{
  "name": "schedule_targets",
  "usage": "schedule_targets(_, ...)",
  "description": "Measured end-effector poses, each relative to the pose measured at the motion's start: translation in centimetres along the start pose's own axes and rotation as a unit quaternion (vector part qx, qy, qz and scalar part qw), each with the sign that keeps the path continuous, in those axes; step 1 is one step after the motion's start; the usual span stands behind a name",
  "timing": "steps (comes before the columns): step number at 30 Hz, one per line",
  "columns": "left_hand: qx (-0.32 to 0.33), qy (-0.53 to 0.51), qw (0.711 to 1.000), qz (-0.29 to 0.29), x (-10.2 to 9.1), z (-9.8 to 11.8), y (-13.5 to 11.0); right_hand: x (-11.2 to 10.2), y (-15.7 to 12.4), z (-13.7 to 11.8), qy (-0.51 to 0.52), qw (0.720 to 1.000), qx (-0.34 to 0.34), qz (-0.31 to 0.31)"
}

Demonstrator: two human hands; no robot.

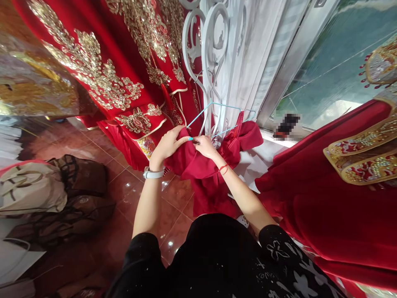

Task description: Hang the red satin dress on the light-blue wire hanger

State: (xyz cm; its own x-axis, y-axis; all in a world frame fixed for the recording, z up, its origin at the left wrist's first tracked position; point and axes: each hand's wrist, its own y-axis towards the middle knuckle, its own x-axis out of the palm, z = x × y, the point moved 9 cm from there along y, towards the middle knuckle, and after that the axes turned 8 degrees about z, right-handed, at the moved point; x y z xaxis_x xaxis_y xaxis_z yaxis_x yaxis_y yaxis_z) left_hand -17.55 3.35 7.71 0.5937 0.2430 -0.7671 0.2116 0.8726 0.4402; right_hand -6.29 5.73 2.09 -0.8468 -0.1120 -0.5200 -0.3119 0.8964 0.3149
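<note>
At the left of the frame, a beige bag (31, 188) and a dark brown bag (85, 176) sit on the tiled floor (125, 184), well apart from your work. From the upper left toward the upper centre hangs red cloth with gold sequins (108, 89), close beside your hands.

Near the centre, your left hand (169, 142) is closed on the upper part of the plain red garment (198, 167), thumb pressed to the cloth. Just beside it, your right hand (206, 147) also has its grip closed on the garment, fingers curled at the same edge; a small dark spot between the hands is too small to identify. The garment drapes below them, its right-hand strap over the pale blue hanger (199, 115), which hangs in front of the white scrollwork (185, 45).

The step in hand seems to be working the garment's left shoulder part at that end of the hanger. The next move likely calls for one hand steadying the cloth while the other finishes at the edge, without dislodging the strap.

At the right lies a large red garment with beaded bands (310, 178), apart from your hands.
</note>
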Motion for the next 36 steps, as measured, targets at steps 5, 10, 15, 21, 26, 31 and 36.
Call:
schedule_targets(5, 0.042, -0.036, 0.995, 0.085, -1.1, -0.4, -1.3, -6.3, -4.1, 0.5, 0.123, 0.973, -0.121, 0.154)
schedule_targets(10, 0.094, -0.017, 0.952, 0.290, -3.3, 1.6, -3.2, -20.5, -9.7, 8.9, -0.035, 0.900, -0.052, 0.430)
schedule_targets(15, 0.121, -0.062, 0.972, 0.191, 4.6, 7.4, 0.1, -24.4, -8.1, 13.4, -0.064, 0.972, -0.059, 0.219)
schedule_targets(21, 0.057, -0.112, 0.992, -0.018, 15.1, 11.7, 6.3, -25.2, -9.5, 13.3, -0.043, 0.984, -0.020, 0.174)
schedule_targets(26, -0.026, -0.121, 0.992, -0.023, 16.3, 12.1, 7.0, -27.4, -10.4, 11.0, -0.079, 0.969, -0.049, 0.229)
schedule_targets(31, -0.058, -0.115, 0.992, -0.011, 15.8, 11.8, 6.1, -29.3, -8.6, 8.4, -0.123, 0.971, -0.055, 0.195)
schedule_targets(36, -0.058, -0.137, 0.989, -0.022, 15.8, 11.6, 6.1, -28.2, -5.4, 3.6, -0.181, 0.971, -0.096, 0.126)
